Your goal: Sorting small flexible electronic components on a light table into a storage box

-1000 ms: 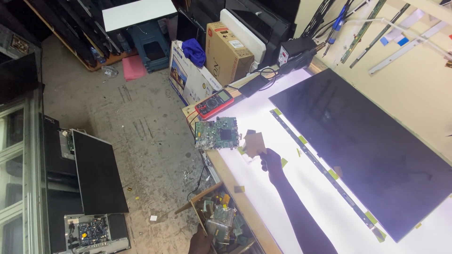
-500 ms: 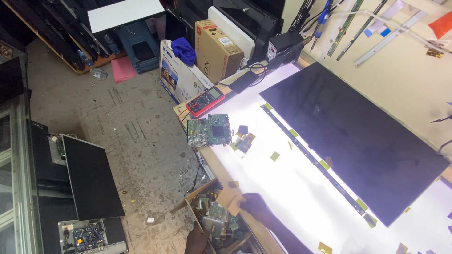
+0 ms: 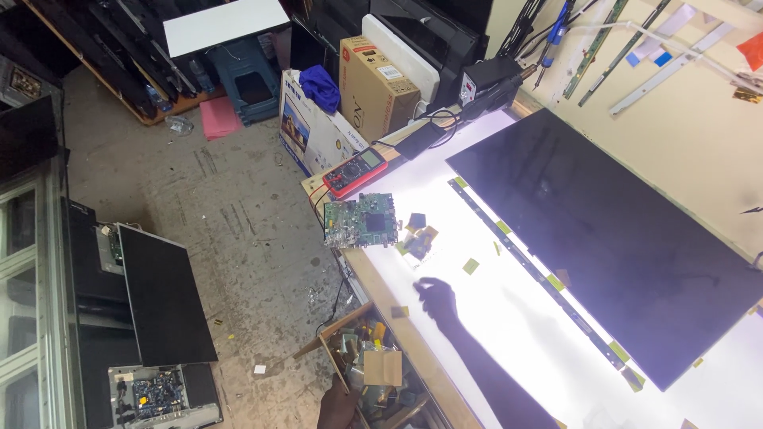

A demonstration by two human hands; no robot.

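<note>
My right hand [image 3: 437, 300] reaches out over the bright lit table top [image 3: 493, 318], a dark shape against the light. Its fingers are loosely spread and nothing shows in it. A little beyond it lies a cluster of small square pieces [image 3: 417, 237], beside a green circuit board [image 3: 362, 222] at the table's near edge. A small yellowish tab [image 3: 400, 311] lies just left of the hand. My left hand [image 3: 338, 405] hangs low at the bottom edge beside a wooden box of parts [image 3: 373, 361]; its fingers are too dark to read.
A large dark screen panel [image 3: 604, 238] with a thin strip [image 3: 540, 274] along its near edge lies on the table. A red multimeter [image 3: 355, 171] sits at the far corner. Cardboard boxes [image 3: 373, 87] and opened screens [image 3: 159, 302] stand on the concrete floor at left.
My right hand left the small pieces by the circuit board, drew back toward me, and now reaches out again partway. The view has shifted slightly.
</note>
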